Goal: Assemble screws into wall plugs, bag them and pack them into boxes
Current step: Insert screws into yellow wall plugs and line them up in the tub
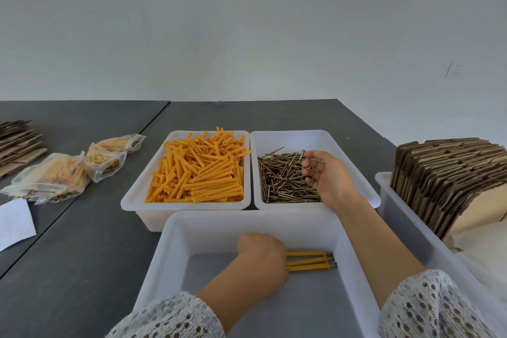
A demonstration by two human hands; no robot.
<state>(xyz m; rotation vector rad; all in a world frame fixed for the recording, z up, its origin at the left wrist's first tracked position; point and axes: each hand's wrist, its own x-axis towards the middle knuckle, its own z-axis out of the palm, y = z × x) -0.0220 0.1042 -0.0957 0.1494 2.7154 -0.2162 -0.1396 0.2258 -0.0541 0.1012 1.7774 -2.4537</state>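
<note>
A white bin (131,200) holds a heap of orange wall plugs (203,170). Beside it on the right, a second white bin (290,136) holds dark screws (282,181). My right hand (326,173) reaches over the screws with loosely curled fingers touching the pile; whether it holds a screw is unclear. In the near white bin (162,255), my left hand (260,251) grips a few orange plugs with screws in them (310,261), their screw heads pointing right.
Several filled clear bags (68,170) lie on the dark table (82,255) at left, with a white paper (13,222) and flat cardboard (16,143) nearby. At right, a white tub (406,217) holds stacked folded cardboard boxes (450,173).
</note>
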